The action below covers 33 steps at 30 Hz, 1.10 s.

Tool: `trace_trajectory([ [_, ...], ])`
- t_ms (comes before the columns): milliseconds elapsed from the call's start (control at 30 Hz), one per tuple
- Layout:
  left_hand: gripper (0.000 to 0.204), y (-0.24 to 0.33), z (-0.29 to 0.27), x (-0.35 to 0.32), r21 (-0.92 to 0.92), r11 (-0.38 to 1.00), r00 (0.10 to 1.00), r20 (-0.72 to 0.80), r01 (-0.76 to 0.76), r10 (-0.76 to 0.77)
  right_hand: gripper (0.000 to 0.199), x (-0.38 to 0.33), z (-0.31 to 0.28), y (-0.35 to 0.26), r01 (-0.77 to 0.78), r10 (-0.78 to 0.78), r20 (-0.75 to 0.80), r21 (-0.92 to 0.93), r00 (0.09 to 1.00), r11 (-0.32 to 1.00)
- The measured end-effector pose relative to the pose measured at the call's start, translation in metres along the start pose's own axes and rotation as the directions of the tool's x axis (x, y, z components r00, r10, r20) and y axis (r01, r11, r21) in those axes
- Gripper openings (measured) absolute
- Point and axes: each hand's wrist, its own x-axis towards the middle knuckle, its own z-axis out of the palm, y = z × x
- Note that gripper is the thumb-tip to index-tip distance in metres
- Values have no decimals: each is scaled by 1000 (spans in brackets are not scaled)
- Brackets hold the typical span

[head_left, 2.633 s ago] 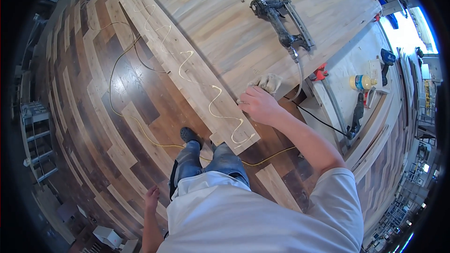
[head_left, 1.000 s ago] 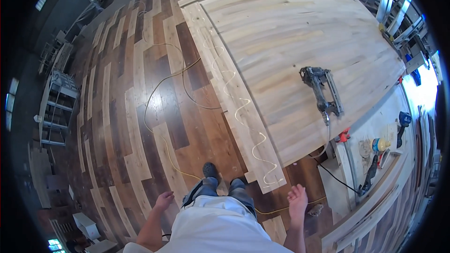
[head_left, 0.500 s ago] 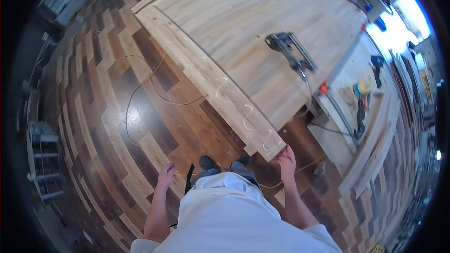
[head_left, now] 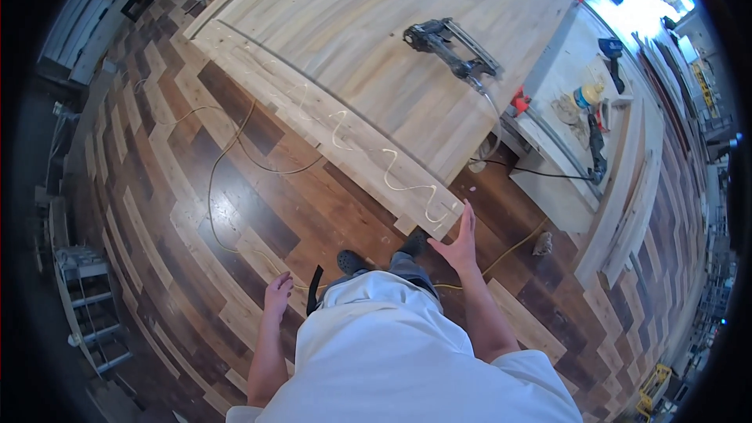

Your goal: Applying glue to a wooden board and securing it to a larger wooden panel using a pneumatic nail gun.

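Fingers: right hand (head_left: 460, 241) flat, fingers straight and together, clamped on nothing, its tips at the near corner of the plank (head_left: 345, 135); left hand (head_left: 277, 294) hangs loose and empty.
Plank: long pale board lying along the edge of the big wood surface (head_left: 407, 39), wavy glue (head_left: 407, 180) beads on top.
Risk, glue: a palm or sleeve brushing the wet beads would smear them.
Risk, cords: the yellow cord (head_left: 227, 188) loops across the floor by the feet; a snag could trip.
Risk, nailer: the nailer (head_left: 450, 45) rests on the surface, and a tugged hose could drag it.
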Motion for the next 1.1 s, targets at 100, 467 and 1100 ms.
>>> trace_trajectory([
  [100,40,21,13,7,-122,991,998,10,-60,62,109,-1,-3,6,2,-2,0,-11,1000,1000],
  [467,38,195,83,22,-513,816,933,75,-266,351,114,6,-33,-32,154,-127,-143,198,982,968],
  [1100,63,414,3,226,-973,180,832,-23,-147,555,105,28,-56,-114,156,20,-406,396,914,905],
])
